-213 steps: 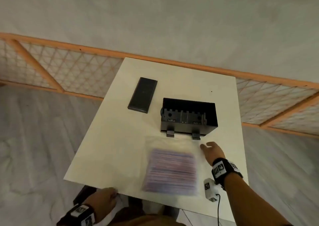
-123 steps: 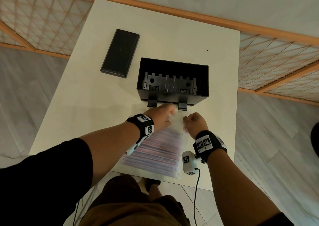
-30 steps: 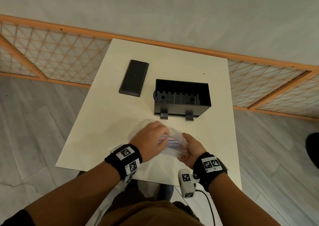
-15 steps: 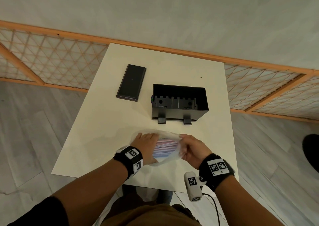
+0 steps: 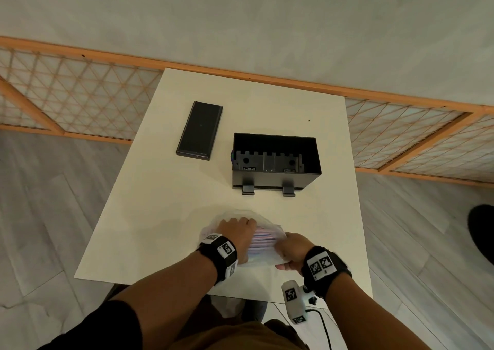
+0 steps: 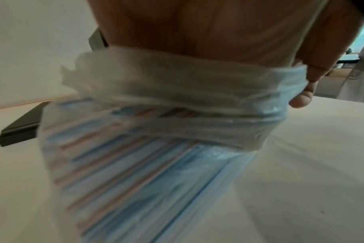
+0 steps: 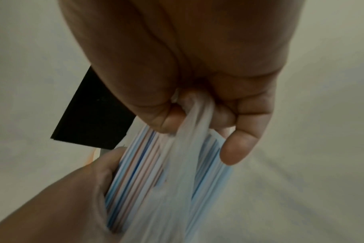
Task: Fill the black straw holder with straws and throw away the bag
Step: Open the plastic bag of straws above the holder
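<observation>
On the white table (image 5: 149, 216), a black lid (image 5: 200, 131) lies far left. The left hand (image 5: 236, 232) reaches inside the clear plastic bag (image 5: 263, 258), fingers curled round the straws (image 5: 263, 238) near the table's near edge. The right hand (image 5: 292, 250) pinches the bag's plastic. The black straw holder (image 5: 275, 173) stands open beyond, with bare tabletop between.

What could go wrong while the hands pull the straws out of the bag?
1. The right hand only pinches thin, bunched plastic of the bag; it might slip or tear.
2. The left hand grips a thick, loose bundle of straws near the table's front edge, so some could spill to the floor.
3. The holder has a narrow top; a crooked bundle may snag on its rim.
</observation>
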Demonstrator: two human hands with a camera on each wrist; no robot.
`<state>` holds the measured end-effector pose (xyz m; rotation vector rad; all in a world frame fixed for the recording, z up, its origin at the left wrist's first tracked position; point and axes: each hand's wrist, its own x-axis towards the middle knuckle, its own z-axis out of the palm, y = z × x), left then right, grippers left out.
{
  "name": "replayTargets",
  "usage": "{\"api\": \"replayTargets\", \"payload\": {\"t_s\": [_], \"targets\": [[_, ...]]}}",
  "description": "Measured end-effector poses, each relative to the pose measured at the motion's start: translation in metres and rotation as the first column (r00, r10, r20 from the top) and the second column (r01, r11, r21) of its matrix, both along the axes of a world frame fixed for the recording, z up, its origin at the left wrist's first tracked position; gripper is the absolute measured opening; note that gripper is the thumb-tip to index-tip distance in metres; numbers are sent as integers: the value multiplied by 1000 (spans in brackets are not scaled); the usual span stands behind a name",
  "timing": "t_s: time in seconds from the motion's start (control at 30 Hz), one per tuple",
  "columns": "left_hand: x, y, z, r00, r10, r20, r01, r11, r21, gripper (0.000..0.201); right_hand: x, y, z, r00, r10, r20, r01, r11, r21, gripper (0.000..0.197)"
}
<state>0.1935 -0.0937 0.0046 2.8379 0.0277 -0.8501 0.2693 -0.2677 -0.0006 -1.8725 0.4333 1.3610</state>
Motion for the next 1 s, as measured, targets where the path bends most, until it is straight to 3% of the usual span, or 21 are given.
{"api": "replayTargets", "payload": {"t_s": [0.13,0.3,0.43,0.6,0.77,1.0], "targets": [[-3,2,-4,1000,8,27,-7,999,-41,71,4,-3,3,998,-35,-54,35,999,10,52],[-11,10,-7,980,33,197,9,978,-208,74,13,-11,9,976,-185,-111,187,982,4,38],[-25,19,1,945,113,306,3,934,-356,102,16,-12,12,978,-177,-107,178,984,3,39],[-24,20,0,971,37,236,35,955,-293,137,24,-8,14,997,8,-75,-8,1000,-7,25],[-21,21,-3,966,6,260,51,976,-210,143,23,-1,22,977,-198,-82,205,975,81,33],[-14,33,20,943,112,314,-36,970,-239,144,25,16,57,968,-235,88,211,952,222,31]]}}
